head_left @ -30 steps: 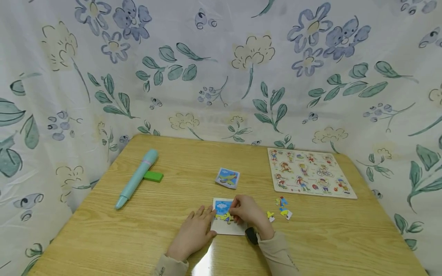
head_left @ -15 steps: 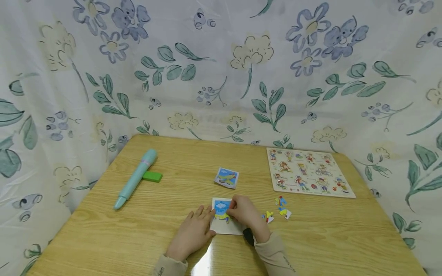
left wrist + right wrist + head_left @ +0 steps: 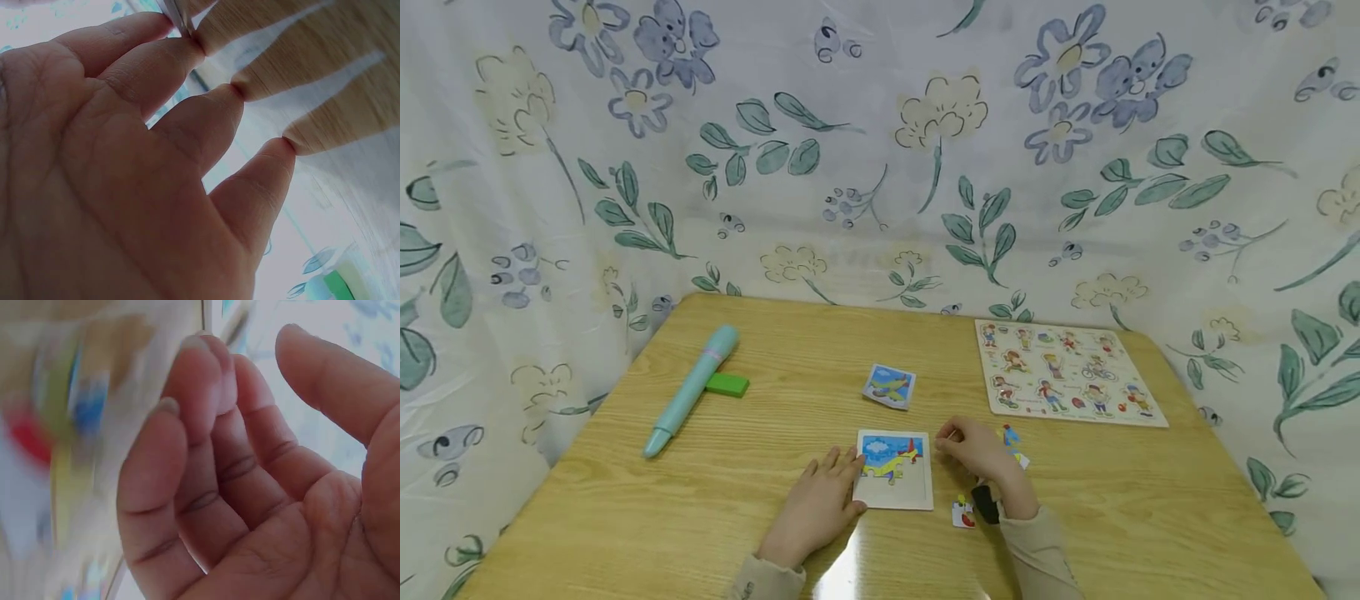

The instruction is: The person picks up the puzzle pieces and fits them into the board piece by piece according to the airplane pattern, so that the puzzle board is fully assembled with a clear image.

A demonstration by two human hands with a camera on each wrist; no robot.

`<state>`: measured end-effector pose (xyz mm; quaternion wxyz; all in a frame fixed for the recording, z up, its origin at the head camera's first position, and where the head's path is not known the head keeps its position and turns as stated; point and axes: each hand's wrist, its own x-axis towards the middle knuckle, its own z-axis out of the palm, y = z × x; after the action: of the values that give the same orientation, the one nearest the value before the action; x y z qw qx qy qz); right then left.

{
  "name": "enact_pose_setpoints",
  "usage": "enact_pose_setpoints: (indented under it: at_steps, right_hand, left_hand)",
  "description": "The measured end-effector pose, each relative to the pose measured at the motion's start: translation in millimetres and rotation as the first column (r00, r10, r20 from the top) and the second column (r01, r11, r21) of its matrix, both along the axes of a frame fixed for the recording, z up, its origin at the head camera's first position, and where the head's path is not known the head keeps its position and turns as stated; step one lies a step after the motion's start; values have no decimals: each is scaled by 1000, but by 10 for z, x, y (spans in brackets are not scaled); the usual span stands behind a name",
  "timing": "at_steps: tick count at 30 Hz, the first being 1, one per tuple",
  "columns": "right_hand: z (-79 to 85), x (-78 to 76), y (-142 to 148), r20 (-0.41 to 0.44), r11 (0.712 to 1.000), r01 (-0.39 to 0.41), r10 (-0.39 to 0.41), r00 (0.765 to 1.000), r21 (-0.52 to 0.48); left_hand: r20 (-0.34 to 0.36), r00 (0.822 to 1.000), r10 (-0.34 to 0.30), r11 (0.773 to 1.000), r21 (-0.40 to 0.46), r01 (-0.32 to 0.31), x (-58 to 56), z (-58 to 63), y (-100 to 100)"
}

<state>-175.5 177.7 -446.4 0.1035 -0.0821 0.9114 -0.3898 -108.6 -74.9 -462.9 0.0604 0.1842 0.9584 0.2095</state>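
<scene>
A small jigsaw puzzle board (image 3: 895, 493) lies on the table, its upper part filled with blue sky and a yellow airplane with a red tail. My left hand (image 3: 823, 502) rests flat on the table, fingertips touching the board's left edge. Its spread fingertips (image 3: 235, 92) press down in the left wrist view. Just right of the board hovers my right hand (image 3: 983, 454), holding nothing; its thumb stands apart from the loosely bent fingers (image 3: 199, 394). Loose puzzle pieces (image 3: 963, 512) lie near that wrist, and more pieces (image 3: 1011, 437) are partly hidden behind the hand.
A picture card (image 3: 889, 387) of the same airplane lies beyond the board. At the back right is a larger wooden puzzle (image 3: 1075, 375) with child figures. A turquoise pen-shaped object (image 3: 692, 390) and a green block (image 3: 727, 384) lie at the left. A floral curtain (image 3: 865, 167) surrounds the table.
My right hand has drawn away from the board to the right, uncovering the airplane's red tail. Loose pieces now lie nearer the front, beside the right wrist. The left hand stays put.
</scene>
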Motion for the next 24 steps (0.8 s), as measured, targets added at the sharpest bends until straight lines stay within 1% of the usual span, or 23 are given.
enact_pose_setpoints:
  at_steps: [6, 8, 11, 15, 21, 24]
  right_hand:
    - [71, -28, 417, -14, 993, 114, -114, 993, -1]
    - [75, -31, 544, -15, 988, 154, -154, 988, 24]
    - [53, -43, 683, -36, 975, 203, -201, 979, 89]
    - [-8, -71, 753, -52, 963, 240, -235, 971, 123]
    - [-97, -112, 719, -58, 961, 241, -235, 970, 136]
    - [-123, -121, 692, -93, 954, 255, -242, 966, 160]
  left_hand:
    - [4, 1000, -4, 1000, 0, 4, 3, -4, -6]
    - [7, 1000, -5, 1000, 1, 5, 4, -2, -6]
    - [7, 1000, -4, 1000, 0, 4, 5, -1, -8]
    - [5, 1000, -3, 1000, -3, 4, 1, 0, -15]
    - [17, 1000, 4, 1000, -11, -4, 0, -24, -18]
    - [11, 1000, 2, 1000, -11, -2, -7, -38, -16]
